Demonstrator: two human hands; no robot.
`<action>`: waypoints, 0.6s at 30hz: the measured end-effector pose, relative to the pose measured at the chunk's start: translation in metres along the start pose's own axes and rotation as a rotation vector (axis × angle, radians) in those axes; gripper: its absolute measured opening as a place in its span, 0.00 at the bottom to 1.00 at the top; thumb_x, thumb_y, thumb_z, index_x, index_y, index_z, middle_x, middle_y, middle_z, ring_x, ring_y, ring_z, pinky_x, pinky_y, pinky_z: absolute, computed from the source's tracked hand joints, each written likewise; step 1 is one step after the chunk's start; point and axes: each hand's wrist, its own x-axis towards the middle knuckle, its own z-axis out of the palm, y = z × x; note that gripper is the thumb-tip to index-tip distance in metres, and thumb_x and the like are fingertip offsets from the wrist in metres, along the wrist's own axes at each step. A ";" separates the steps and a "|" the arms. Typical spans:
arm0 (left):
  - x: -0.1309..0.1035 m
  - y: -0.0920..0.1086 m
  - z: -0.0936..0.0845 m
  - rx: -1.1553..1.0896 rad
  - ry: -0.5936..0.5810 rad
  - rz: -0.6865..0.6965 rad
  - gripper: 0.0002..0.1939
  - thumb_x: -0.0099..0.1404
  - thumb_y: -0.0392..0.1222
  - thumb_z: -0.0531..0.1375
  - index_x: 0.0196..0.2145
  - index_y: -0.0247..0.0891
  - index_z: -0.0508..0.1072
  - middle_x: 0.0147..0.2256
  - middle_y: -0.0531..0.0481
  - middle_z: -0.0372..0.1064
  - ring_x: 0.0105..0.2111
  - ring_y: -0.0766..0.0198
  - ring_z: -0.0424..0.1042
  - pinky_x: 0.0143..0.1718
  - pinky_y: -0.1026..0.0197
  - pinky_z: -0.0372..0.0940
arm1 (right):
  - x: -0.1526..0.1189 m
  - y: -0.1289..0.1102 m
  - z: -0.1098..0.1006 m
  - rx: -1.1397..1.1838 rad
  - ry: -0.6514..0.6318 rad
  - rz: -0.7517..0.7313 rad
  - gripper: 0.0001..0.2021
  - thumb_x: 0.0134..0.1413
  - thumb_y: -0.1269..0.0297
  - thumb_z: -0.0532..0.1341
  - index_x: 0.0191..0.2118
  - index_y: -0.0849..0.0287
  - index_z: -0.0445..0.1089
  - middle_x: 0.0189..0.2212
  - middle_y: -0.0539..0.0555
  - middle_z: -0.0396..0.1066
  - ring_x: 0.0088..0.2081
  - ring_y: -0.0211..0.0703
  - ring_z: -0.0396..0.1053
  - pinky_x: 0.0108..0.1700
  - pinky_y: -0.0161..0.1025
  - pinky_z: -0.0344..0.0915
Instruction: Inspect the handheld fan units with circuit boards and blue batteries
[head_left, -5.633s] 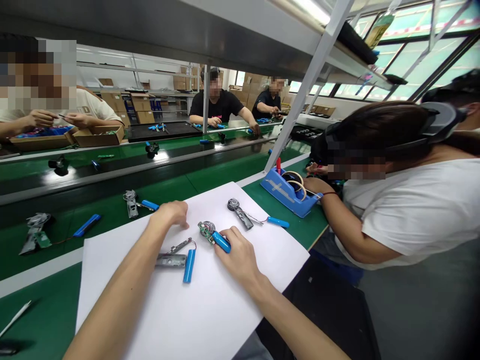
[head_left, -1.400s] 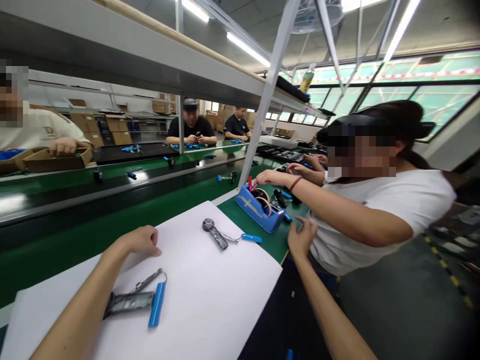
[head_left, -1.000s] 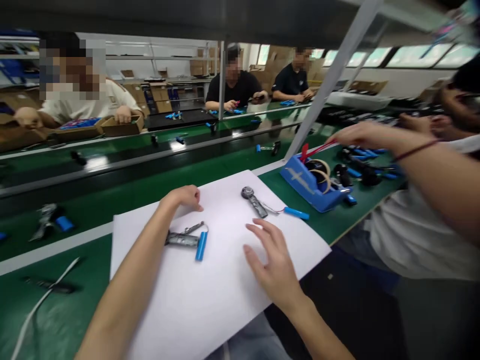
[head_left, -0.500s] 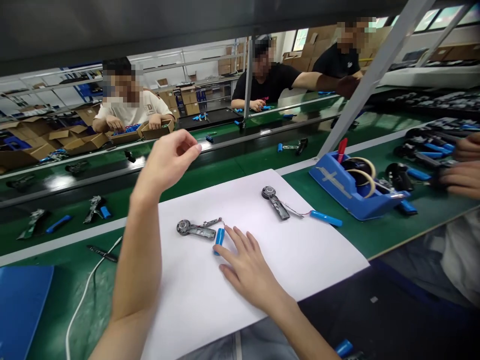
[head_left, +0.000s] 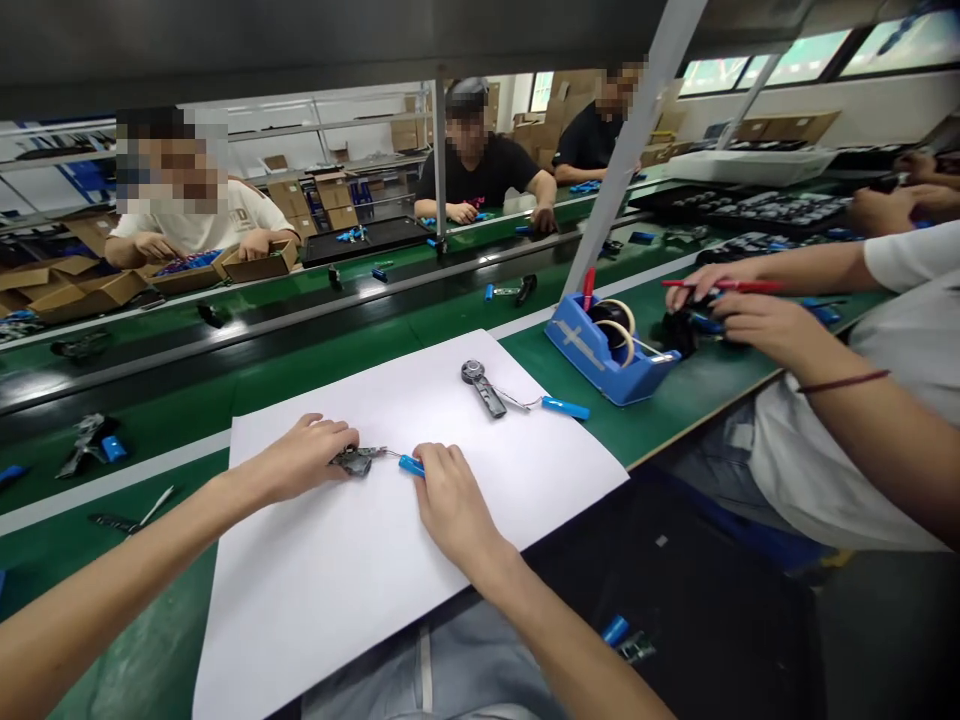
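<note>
On the white sheet point(head_left: 330, 590), my left hand point(head_left: 309, 462) is closed round a grey handheld fan body point(head_left: 360, 462), whose round head is hidden under the fingers. Thin wiring runs from it to a blue battery point(head_left: 410, 465). My right hand point(head_left: 454, 500) grips that battery from the right, fingers curled over most of it. Farther back on the sheet lies a second fan body point(head_left: 482, 388) with a round head. A wire joins it to another blue battery point(head_left: 566, 408), which lies at the sheet's right edge.
A blue tape dispenser point(head_left: 592, 355) stands beyond the sheet. To the right, a co-worker's hands point(head_left: 757, 310) work near a red pen. More parts lie along the green bench and black conveyor point(head_left: 300, 340). A slanted metal post point(head_left: 637, 140) rises behind the dispenser.
My left hand has come down from above the sheet and taken hold of the fan body. My right hand has closed on the battery, which now lies turned. The view has shifted right.
</note>
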 end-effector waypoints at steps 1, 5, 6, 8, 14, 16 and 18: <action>0.000 0.001 -0.001 0.018 0.013 0.032 0.07 0.67 0.44 0.59 0.42 0.41 0.70 0.40 0.49 0.73 0.43 0.54 0.72 0.60 0.43 0.51 | -0.001 0.000 -0.004 -0.003 -0.012 0.008 0.17 0.57 0.81 0.53 0.50 0.63 0.66 0.41 0.60 0.69 0.44 0.53 0.64 0.48 0.50 0.68; 0.005 0.020 -0.008 0.143 0.050 0.172 0.09 0.66 0.40 0.62 0.44 0.40 0.69 0.42 0.48 0.72 0.43 0.55 0.71 0.62 0.41 0.49 | -0.007 0.004 -0.022 -0.028 -0.111 0.046 0.20 0.54 0.82 0.54 0.51 0.65 0.69 0.44 0.62 0.66 0.47 0.54 0.63 0.52 0.49 0.66; 0.008 0.026 -0.009 0.177 0.062 0.210 0.10 0.66 0.39 0.62 0.44 0.39 0.69 0.42 0.48 0.72 0.43 0.55 0.71 0.62 0.41 0.49 | -0.009 0.007 -0.028 -0.033 -0.131 0.054 0.19 0.54 0.82 0.54 0.50 0.64 0.71 0.43 0.62 0.65 0.47 0.53 0.63 0.52 0.48 0.66; 0.013 0.039 -0.009 0.224 0.087 0.277 0.10 0.65 0.38 0.63 0.44 0.38 0.69 0.42 0.47 0.73 0.44 0.54 0.71 0.62 0.41 0.50 | -0.014 0.014 -0.039 -0.063 -0.152 0.085 0.17 0.54 0.80 0.55 0.47 0.63 0.73 0.43 0.61 0.65 0.47 0.53 0.63 0.52 0.47 0.65; 0.027 0.052 0.000 0.165 0.129 0.345 0.12 0.65 0.37 0.63 0.46 0.36 0.70 0.42 0.45 0.73 0.45 0.54 0.70 0.59 0.46 0.56 | -0.012 0.027 -0.052 -0.168 -0.218 0.093 0.17 0.60 0.71 0.59 0.55 0.64 0.69 0.45 0.61 0.67 0.49 0.56 0.62 0.52 0.51 0.62; 0.027 0.050 0.001 0.124 0.133 0.323 0.17 0.64 0.36 0.63 0.50 0.35 0.68 0.44 0.44 0.73 0.47 0.53 0.70 0.57 0.48 0.58 | -0.003 0.025 -0.047 -0.122 -0.236 0.009 0.20 0.64 0.63 0.59 0.59 0.63 0.66 0.47 0.61 0.67 0.50 0.56 0.62 0.54 0.51 0.61; 0.023 0.047 -0.001 0.110 0.154 0.309 0.23 0.63 0.37 0.65 0.54 0.34 0.67 0.48 0.42 0.72 0.51 0.51 0.68 0.57 0.49 0.59 | 0.008 0.021 -0.040 -0.101 -0.261 -0.060 0.19 0.68 0.59 0.55 0.60 0.61 0.66 0.47 0.60 0.68 0.49 0.54 0.63 0.53 0.49 0.61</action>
